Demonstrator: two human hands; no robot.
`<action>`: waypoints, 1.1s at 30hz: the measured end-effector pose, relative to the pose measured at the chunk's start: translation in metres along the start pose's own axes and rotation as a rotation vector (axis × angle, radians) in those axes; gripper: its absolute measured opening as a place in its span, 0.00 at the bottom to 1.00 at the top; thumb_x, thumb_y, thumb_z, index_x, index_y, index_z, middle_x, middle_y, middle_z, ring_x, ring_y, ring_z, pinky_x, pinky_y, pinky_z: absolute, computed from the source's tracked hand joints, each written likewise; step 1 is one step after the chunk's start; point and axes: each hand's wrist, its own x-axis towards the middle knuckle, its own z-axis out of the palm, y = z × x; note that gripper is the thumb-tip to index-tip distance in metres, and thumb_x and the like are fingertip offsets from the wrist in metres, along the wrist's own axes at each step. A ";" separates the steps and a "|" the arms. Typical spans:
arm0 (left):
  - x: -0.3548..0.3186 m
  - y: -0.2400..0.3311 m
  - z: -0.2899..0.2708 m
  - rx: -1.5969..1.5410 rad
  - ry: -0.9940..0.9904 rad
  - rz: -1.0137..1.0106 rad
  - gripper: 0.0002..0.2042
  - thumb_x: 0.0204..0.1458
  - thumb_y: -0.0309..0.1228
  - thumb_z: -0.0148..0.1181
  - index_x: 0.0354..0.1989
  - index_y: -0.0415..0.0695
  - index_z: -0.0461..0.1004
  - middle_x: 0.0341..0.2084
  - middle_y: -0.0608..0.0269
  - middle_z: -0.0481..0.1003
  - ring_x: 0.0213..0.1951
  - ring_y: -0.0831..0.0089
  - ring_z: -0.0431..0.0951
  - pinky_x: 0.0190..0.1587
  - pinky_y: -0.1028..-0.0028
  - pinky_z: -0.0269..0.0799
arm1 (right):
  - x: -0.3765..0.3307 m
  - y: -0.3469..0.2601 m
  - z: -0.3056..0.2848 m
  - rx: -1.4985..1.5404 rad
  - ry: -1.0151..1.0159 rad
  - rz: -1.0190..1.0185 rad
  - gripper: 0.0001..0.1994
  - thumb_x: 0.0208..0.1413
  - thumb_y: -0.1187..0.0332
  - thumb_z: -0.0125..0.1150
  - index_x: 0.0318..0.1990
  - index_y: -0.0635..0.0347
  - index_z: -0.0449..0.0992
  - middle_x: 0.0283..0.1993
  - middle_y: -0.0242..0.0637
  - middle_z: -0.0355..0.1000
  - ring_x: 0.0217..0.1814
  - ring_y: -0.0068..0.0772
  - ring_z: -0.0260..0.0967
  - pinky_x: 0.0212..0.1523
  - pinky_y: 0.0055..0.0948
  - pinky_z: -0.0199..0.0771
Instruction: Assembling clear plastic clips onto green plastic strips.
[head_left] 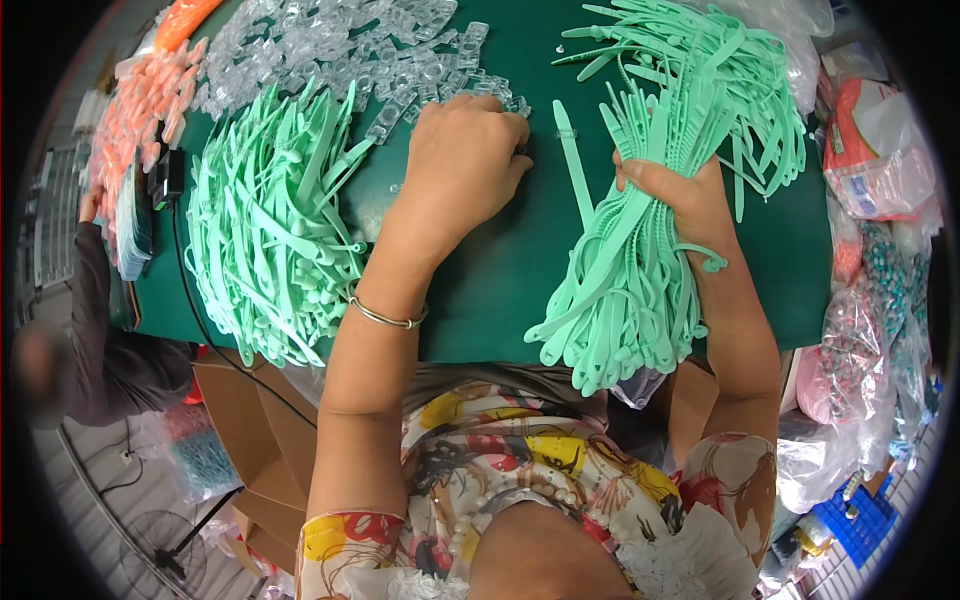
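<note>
My right hand is wrapped round the middle of a thick bundle of mint-green ribbed plastic straps, whose ends fan out above and below the grip. At the near edge of a heap of small clear plastic clips, my left hand is curled with its knuckles up. Its fingertips are hidden, so what they hold, if anything, does not show. One single strap with a clear piece on it lies between my hands. To the left of my left forearm is a big pile of the same green straps.
More green straps lie at the far right of the green table. Orange pieces are heaped at the far left, near another person's sleeve. Bagged goods line the right side. A cardboard box stands below the table edge.
</note>
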 end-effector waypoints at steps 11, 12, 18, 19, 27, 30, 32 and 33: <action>-0.001 -0.004 -0.011 -0.076 -0.006 0.021 0.10 0.34 0.26 0.65 0.29 0.42 0.76 0.26 0.59 0.73 0.33 0.59 0.74 0.35 0.65 0.69 | 0.000 -0.004 0.003 -0.019 -0.013 -0.023 0.12 0.40 0.75 0.62 0.36 0.67 0.72 0.29 0.38 0.72 0.27 0.25 0.70 0.29 0.24 0.70; -0.001 -0.003 -0.011 -0.076 -0.006 0.022 0.10 0.34 0.26 0.65 0.29 0.42 0.76 0.26 0.59 0.73 0.33 0.59 0.74 0.35 0.65 0.69 | 0.000 -0.005 0.004 -0.029 -0.003 -0.017 0.12 0.40 0.75 0.62 0.35 0.67 0.72 0.28 0.37 0.72 0.27 0.25 0.70 0.29 0.24 0.70; -0.002 -0.004 -0.008 -0.012 -0.037 0.008 0.09 0.32 0.27 0.66 0.26 0.42 0.76 0.26 0.61 0.73 0.30 0.60 0.73 0.33 0.66 0.68 | -0.001 -0.005 0.005 -0.041 -0.008 -0.013 0.11 0.39 0.76 0.62 0.34 0.66 0.72 0.27 0.36 0.71 0.26 0.24 0.70 0.28 0.24 0.70; -0.002 -0.003 -0.011 -0.016 -0.025 0.017 0.08 0.33 0.27 0.66 0.25 0.42 0.76 0.26 0.61 0.73 0.30 0.60 0.73 0.33 0.66 0.68 | -0.001 -0.006 0.005 -0.039 -0.003 -0.008 0.11 0.39 0.76 0.63 0.34 0.66 0.72 0.27 0.36 0.71 0.26 0.24 0.69 0.28 0.24 0.69; -0.003 -0.005 -0.009 0.013 -0.070 0.031 0.07 0.34 0.25 0.64 0.26 0.42 0.75 0.24 0.59 0.72 0.29 0.59 0.73 0.32 0.66 0.68 | 0.000 -0.006 0.002 -0.113 -0.041 0.039 0.24 0.39 0.75 0.62 0.47 0.68 0.63 0.33 0.45 0.71 0.30 0.30 0.70 0.31 0.27 0.72; 0.001 -0.006 -0.002 -0.156 -0.004 0.070 0.07 0.40 0.26 0.63 0.29 0.41 0.75 0.24 0.61 0.73 0.26 0.65 0.73 0.30 0.70 0.67 | 0.000 -0.005 0.002 -0.123 -0.053 0.036 0.23 0.39 0.75 0.61 0.47 0.68 0.63 0.33 0.44 0.71 0.30 0.30 0.70 0.31 0.27 0.72; 0.004 -0.003 0.001 -0.821 -0.067 -0.201 0.07 0.48 0.28 0.60 0.32 0.38 0.75 0.26 0.64 0.75 0.23 0.76 0.70 0.25 0.77 0.65 | 0.000 -0.006 0.002 -0.133 -0.067 0.025 0.23 0.39 0.76 0.61 0.46 0.68 0.63 0.33 0.44 0.71 0.30 0.29 0.70 0.31 0.27 0.72; 0.006 0.000 0.000 -0.822 -0.069 -0.198 0.07 0.48 0.28 0.60 0.32 0.38 0.75 0.26 0.64 0.75 0.23 0.76 0.70 0.25 0.77 0.65 | -0.001 -0.006 0.003 -0.129 -0.060 0.007 0.22 0.39 0.76 0.61 0.46 0.67 0.64 0.32 0.43 0.71 0.30 0.29 0.70 0.31 0.27 0.71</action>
